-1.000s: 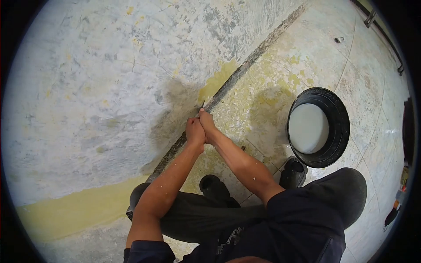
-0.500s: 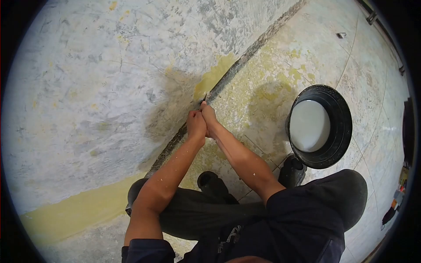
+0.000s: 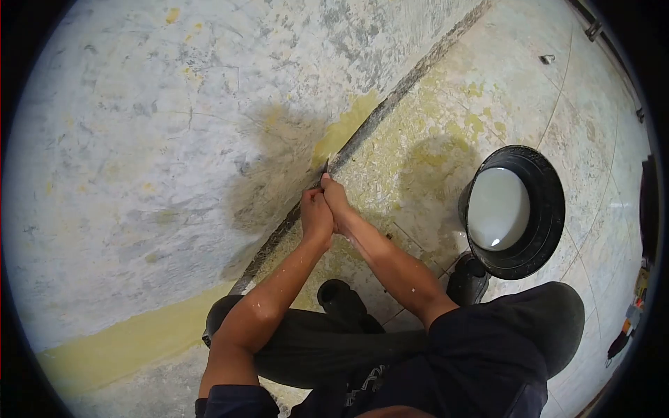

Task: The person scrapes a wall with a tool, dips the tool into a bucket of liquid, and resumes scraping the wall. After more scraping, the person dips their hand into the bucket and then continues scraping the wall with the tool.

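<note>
Left hand [image 3: 317, 216] and right hand [image 3: 335, 196] closed together around a dark tool [image 3: 325, 166].
Its tip is at the wall's [image 3: 174, 167] foot by yellow paint [image 3: 346, 129]; 1 bucket [image 3: 548, 209] stands right, on the floor [image 3: 592, 160].

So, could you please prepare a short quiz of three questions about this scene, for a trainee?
1. What colour is the liquid in the black bucket?
2. True or false: the left hand is inside the bucket.
3. The dark tool tip is nearest to: a) the bucket; b) a shoe; c) the yellow patch on the wall.

Key: 1. Whitish. 2. False; it is beside the right hand. 3. c
</note>
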The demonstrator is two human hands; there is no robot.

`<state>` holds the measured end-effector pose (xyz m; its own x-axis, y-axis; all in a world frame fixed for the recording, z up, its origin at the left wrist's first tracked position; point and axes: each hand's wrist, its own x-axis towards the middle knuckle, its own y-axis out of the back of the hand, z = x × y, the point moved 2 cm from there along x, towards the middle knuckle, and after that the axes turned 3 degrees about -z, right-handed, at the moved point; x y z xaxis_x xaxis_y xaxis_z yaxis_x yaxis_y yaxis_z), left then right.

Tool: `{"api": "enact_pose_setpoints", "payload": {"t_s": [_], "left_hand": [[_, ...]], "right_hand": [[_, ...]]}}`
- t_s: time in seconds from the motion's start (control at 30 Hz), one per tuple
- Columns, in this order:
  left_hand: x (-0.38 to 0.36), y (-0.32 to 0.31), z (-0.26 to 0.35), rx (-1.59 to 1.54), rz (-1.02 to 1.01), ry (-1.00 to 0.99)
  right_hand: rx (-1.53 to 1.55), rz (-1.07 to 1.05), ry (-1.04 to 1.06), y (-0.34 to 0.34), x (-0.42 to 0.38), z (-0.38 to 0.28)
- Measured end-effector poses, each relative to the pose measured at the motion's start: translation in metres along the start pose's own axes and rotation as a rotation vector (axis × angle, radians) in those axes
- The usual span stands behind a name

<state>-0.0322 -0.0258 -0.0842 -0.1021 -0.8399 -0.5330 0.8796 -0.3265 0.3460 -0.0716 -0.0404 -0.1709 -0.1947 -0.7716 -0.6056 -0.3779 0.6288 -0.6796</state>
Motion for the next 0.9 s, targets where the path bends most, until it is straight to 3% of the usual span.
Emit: {"api": "enact_pose_setpoints", "payload": {"t_s": [0.03, 0.17, 0.27, 0.4, 0.47, 0.53, 0.63, 0.73, 0.83, 0.9], "left_hand": [[0.002, 0.001, 0.004, 0.038, -0.037, -0.026], [0.013, 0.003, 0.000, 0.076, -0.132, -0.001], [0.000, 0.003, -0.003, 0.086, -0.001, -0.041], [-0.005, 0.012, -0.006, 0.038, 0.011, -0.042], [0.009, 0.010, -0.003, 0.096, -0.081, -0.051], [0.001, 0.010, -0.003, 0.099, -0.052, -0.057], [-0.004, 0.009, 0.003, 0.071, -0.019, -0.071], [0.000, 0.010, 0.005, 0.058, -0.025, -0.034], [0.011, 0.006, 0.000, 0.061, -0.074, -0.036], [0.005, 0.002, -0.001, 0.042, -0.091, -0.049]], "right_hand": [[-0.044, 0.039, 0.076, -0.002, -0.001, 0.003], [0.115, 0.066, -0.084, -0.005, -0.022, -0.013], [0.048, 0.049, -0.096, -0.010, -0.026, -0.021], [0.016, 0.037, -0.007, -0.010, -0.025, -0.009], [0.017, 0.046, -0.006, -0.013, -0.026, -0.013], [0.167, 0.078, -0.139, -0.017, -0.028, -0.018], [0.074, -0.020, -0.003, -0.009, -0.013, 0.001], [-0.010, 0.019, 0.024, -0.013, -0.021, -0.006], [0.114, 0.048, -0.171, -0.016, -0.034, -0.026], [0.104, -0.009, -0.157, -0.004, -0.021, -0.009]]}}
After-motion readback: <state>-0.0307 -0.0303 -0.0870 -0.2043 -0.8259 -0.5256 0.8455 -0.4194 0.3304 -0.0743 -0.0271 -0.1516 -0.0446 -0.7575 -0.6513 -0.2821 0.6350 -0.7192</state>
